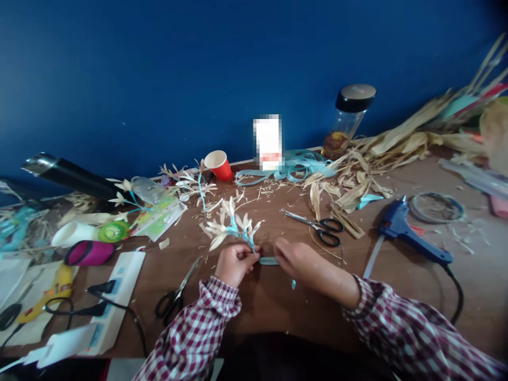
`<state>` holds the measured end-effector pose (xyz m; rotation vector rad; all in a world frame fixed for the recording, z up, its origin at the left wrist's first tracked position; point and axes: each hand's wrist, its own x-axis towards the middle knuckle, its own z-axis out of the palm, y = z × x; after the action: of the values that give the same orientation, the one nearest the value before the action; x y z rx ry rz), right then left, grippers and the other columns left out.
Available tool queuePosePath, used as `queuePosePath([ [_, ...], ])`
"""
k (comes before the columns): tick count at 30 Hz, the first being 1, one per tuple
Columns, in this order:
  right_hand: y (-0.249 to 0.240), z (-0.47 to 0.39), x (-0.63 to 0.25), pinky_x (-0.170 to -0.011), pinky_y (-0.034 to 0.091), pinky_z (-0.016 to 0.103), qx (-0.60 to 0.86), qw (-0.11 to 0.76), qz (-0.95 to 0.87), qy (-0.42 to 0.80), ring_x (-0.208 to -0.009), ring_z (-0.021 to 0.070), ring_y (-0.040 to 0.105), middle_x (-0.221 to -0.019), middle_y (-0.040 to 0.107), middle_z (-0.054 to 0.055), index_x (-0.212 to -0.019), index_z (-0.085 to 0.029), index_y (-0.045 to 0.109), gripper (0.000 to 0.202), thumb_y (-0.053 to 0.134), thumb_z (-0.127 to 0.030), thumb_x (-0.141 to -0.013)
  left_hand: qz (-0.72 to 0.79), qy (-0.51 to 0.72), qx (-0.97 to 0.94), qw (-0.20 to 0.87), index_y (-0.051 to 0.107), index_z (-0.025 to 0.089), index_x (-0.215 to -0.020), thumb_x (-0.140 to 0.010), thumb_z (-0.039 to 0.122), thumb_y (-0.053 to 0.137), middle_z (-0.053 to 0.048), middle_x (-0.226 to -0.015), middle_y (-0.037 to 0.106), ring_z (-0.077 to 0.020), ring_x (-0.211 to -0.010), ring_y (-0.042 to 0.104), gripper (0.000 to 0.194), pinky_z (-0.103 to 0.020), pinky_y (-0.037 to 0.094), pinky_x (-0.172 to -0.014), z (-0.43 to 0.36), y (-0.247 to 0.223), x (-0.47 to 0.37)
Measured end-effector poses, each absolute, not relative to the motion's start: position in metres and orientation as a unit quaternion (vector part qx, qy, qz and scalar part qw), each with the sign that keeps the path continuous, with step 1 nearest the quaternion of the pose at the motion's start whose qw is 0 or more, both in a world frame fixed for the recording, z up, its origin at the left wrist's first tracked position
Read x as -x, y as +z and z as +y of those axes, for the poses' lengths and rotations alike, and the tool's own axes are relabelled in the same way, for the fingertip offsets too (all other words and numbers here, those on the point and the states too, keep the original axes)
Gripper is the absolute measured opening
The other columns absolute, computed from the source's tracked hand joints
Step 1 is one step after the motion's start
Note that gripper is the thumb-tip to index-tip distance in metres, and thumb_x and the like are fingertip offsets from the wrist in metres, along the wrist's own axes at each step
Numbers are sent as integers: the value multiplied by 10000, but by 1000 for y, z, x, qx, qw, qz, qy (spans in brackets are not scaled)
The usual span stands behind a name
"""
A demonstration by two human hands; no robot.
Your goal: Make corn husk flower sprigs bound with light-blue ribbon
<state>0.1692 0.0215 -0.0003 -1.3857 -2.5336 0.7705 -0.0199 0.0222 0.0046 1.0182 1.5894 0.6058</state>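
Observation:
My left hand is closed on the stem of a flower sprig, which has pale dried petals and light-blue wrapping. A short light-blue strip stretches between this hand and my right hand, whose fingers are pinched at the strip's other end. Both hands are just above the brown table. Black-handled scissors lie left of my left hand, and a second pair of scissors lies beyond my right hand.
A blue glue gun with its cable lies at the right. Dried husks, a glass jar, a red cup and blue ribbon line the back. At the left are a power strip and a yellow glue gun.

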Motion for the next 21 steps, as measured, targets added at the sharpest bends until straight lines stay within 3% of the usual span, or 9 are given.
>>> queuePosePath([
  [2,2,23,-171,-577,385,246,471,102,-830,282,-678,165,640,-778,678,62,-957,-144,562,135,443,-178,-903,668,244,-441,547,660,126,-620,-627,249,704,-71,-808,720,-60,-420,506,131,-186,404,-391,24,4,21],
  [5,6,26,-173,-591,376,241,461,128,-817,321,-675,161,630,-761,689,47,-856,-169,628,128,514,-223,-878,667,223,-462,540,685,128,-652,-626,259,713,-36,-619,680,-78,-414,509,136,-186,404,-390,25,4,22],
  [9,9,27,-174,-573,358,224,457,151,-797,363,-616,133,596,-691,681,26,-763,-173,662,136,546,-157,-833,676,218,-477,518,698,133,-702,-636,258,712,17,-469,592,-91,-404,510,142,-185,398,-392,26,9,17],
  [21,12,31,-177,-574,371,225,462,185,-765,409,-612,134,600,-703,696,42,-748,-148,685,146,556,-85,-775,656,169,-552,486,650,153,-613,-667,391,671,1,-483,588,-118,-428,527,245,-218,397,-429,35,2,16],
])
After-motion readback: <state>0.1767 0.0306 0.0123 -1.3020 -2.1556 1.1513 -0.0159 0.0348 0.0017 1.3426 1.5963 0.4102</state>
